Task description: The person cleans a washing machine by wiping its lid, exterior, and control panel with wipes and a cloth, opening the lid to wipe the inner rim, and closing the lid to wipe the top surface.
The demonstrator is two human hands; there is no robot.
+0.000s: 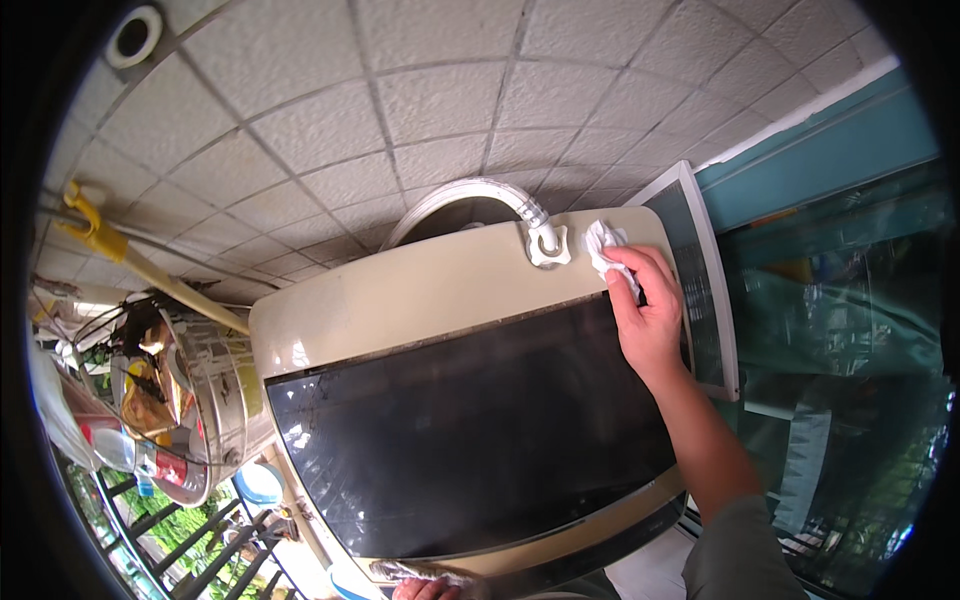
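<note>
My right hand (651, 315) pinches a crumpled white tissue or thin cloth (600, 241) between thumb and fingers. It presses this onto the beige rear panel (420, 281) of a top-loading washing machine, near the right rear corner. Just left of the tissue, a white inlet hose (480, 187) joins the panel through a white plastic coupling nut (549, 249). The dark lid (480, 435) of the machine is down, with grime along its rear edge. At the bottom of the view my left hand (427, 589), partly cut off, holds a greyish rag (409, 571) against the front edge.
A tiled wall (442, 97) rises behind the machine. To the left stand a cluttered plastic bucket (217, 397) with bottles and wrappers, and a yellow-ended pole (165, 277). Metal railings (195, 562) lie beyond. A framed screen panel (709, 300) leans at the right, beside green-tinted glass (840, 300).
</note>
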